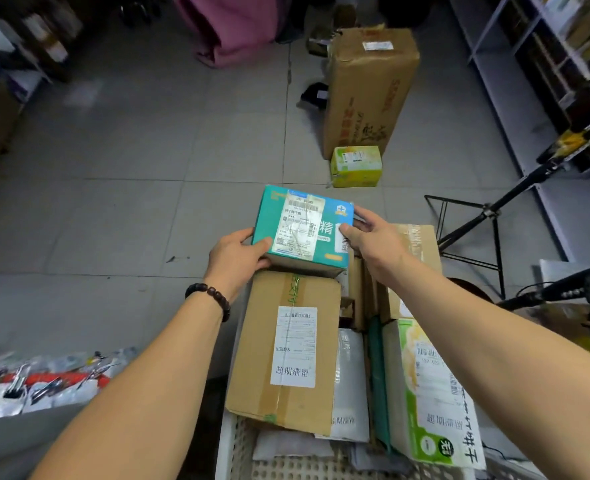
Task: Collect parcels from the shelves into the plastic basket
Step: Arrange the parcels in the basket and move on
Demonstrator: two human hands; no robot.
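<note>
I see grey tiled floor filling middle of frame, light dim. White shelving along right edge. Darker shelves upper left, blurred. Black tripod stand right of centre. Pink cloth top centre.

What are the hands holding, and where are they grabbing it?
A teal box, held by both. The left hand grips its near left corner; the right hand grips its right edge.
</note>
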